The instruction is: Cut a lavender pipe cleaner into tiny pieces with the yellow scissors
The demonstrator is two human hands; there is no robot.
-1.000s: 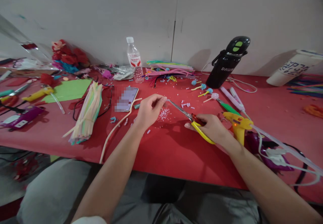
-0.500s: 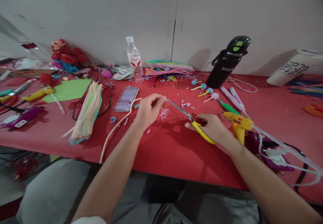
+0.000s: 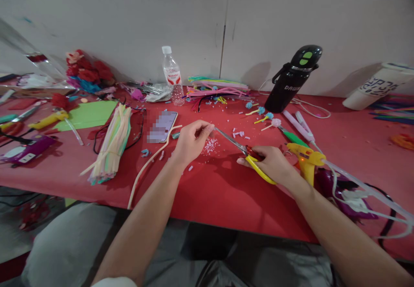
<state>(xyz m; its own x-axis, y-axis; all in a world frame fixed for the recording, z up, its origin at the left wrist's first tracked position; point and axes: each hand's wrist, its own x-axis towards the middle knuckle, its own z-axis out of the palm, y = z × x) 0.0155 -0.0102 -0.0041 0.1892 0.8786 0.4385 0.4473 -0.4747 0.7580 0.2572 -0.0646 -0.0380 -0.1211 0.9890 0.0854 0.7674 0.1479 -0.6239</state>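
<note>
My right hand [image 3: 270, 164] is closed round the handles of yellow-and-red scissors [image 3: 234, 142], whose blades point left. The blade tips reach the fingertips of my left hand [image 3: 196, 138], which is pinched on something too small to make out. Below the blades, a scatter of tiny pink clippings [image 3: 211, 145] lies on the red tabletop [image 3: 207, 196]. Several short pink pieces [image 3: 238, 134] rest to the right of the blades. A long cream pipe cleaner [image 3: 145, 166] lies to the left of my left forearm.
A phone [image 3: 163, 126] and a bundle of pale pipe cleaners [image 3: 111, 145] are on the left. Behind stand a plastic bottle [image 3: 173, 78] and a black flask [image 3: 289, 82]. On the right are a yellow glue gun [image 3: 305, 160], a pink hair straightener [image 3: 299, 127] and cables.
Almost nothing differs. Both hands and the scissors keep nearly the same position, with the blade tips still at my left fingertips.
</note>
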